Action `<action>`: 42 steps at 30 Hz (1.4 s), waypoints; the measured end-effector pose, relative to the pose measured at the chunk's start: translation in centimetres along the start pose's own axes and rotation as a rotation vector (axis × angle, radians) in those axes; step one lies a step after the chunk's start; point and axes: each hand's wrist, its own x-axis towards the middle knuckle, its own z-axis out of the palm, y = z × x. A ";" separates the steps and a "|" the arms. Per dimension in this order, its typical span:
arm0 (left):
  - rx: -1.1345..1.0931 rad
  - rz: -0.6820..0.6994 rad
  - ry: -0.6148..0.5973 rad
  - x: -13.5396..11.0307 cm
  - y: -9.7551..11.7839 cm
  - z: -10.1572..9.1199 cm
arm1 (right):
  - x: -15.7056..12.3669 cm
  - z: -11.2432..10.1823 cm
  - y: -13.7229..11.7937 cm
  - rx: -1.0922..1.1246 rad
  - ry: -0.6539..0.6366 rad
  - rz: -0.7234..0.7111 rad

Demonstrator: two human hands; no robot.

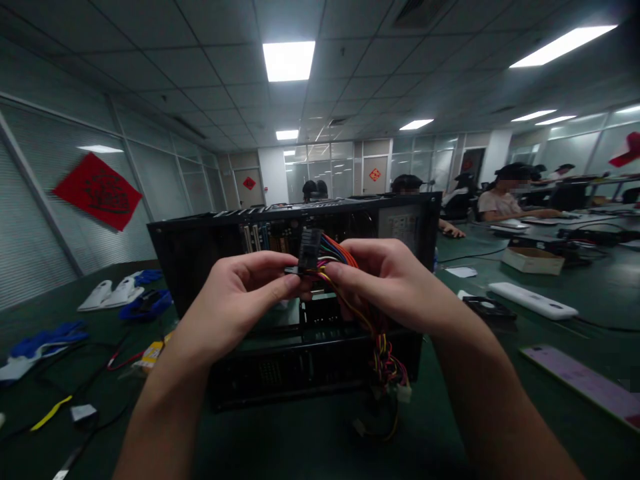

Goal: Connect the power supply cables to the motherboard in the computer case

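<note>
A black multi-pin power connector point(310, 249) is held up in front of an open black computer case point(295, 217). With thumb and fingertips closed, my left hand point(245, 293) pinches the connector's lower left end, where a small dark piece sticks out. Orange, blue, yellow and other wires point(345, 255) run out of the connector's right side. My right hand point(387, 280) is closed around these wires just behind the plug; its lower fingers are partly hidden. Below it hangs a tangle of cables point(384, 360) with a white plug point(403, 392) at the end.
To the left lie white gloves point(113, 293), blue gloves point(50, 339), a yellow-labelled item point(151, 355) and loose cables. On the right are a white power strip point(533, 300), a black fan-like part point(486, 308), a purple panel point(585, 380) and a cardboard box point(533, 260). People sit farther back.
</note>
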 end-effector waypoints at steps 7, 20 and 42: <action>-0.023 0.070 0.070 0.0 0.0 0.7 | 1.0 1.3 1.0 0.006 0.142 -0.085; 0.292 0.228 0.212 -0.4 0.2 1.7 | 1.9 2.3 2.8 0.078 0.120 -0.045; 0.610 0.358 0.310 -0.9 -0.1 1.9 | 2.0 3.0 2.3 0.274 0.104 -0.050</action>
